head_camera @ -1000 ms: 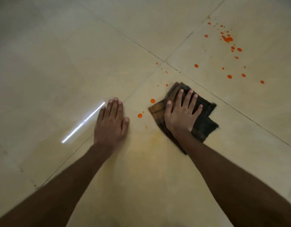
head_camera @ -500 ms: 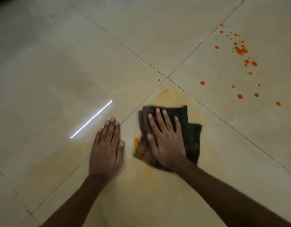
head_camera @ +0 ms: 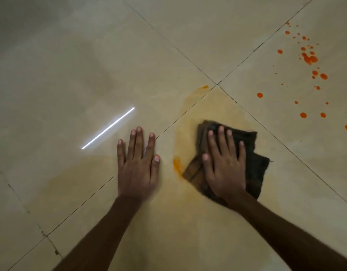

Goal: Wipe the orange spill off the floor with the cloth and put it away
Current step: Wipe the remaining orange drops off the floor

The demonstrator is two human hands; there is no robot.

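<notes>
A dark, folded checked cloth lies flat on the beige tiled floor. My right hand presses down on it with fingers spread, covering its middle. My left hand rests flat on the floor to the cloth's left, palm down, holding nothing. A smeared orange streak sits between the two hands, with a pale orange film spread beyond the cloth. Several orange drops dot the tile at the upper right, apart from the cloth.
Dark grout lines cross just beyond the cloth. A bright reflection of a light strip lies on the tile left of my left hand. A faint yellowish stain marks the floor at the lower left.
My right hand slid the cloth left over the near drops, then back to the right, leaving an orange smear and film. The left hand stayed flat on the floor.
</notes>
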